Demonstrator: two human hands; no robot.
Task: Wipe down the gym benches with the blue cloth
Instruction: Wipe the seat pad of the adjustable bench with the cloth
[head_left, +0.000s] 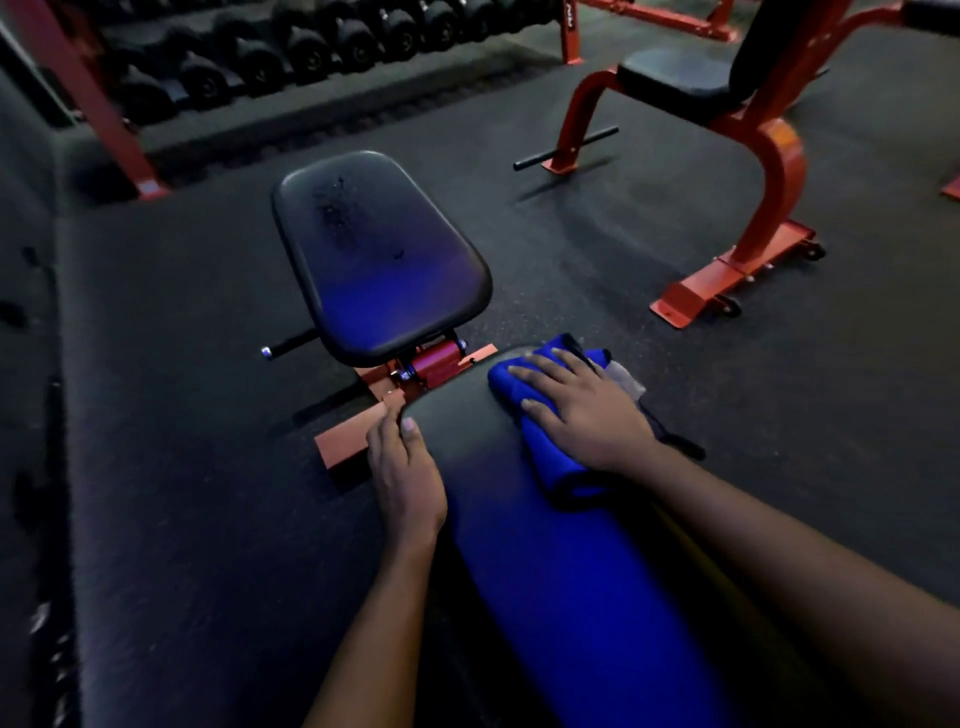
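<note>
Blue folded cloth (548, 457) lies on the far right corner of the long black padded back pad of the nearer gym bench (467, 415), pinned flat under the right hand (582, 415), whose fingers are spread and straight, pressing down rather than clutching. The left hand (408, 473) grips the pad's left edge, thumb on top and fingers down the side, steadying it. Of the hands, then, one wipes and one braces. The step in hand looks to be the wiping of this pad at its far end. How much of the nearer length is done I cannot tell, as a blue sheen covers it. Just beyond, past the red metal hinge (436, 361), the rounded black seat pad (379, 270) carries a speckled, wet-looking patch towards its far end, which I'd read as not yet wiped. The next move likely calls for sweeping the cloth leftwards across the pad's end, then reaching over to the seat, palm kept flat so the cloth neither bunches nor slides off the rounded edge. An orange-red framed second bench (769, 171) stands well apart to the right, seemingly yet to be wiped
</note>
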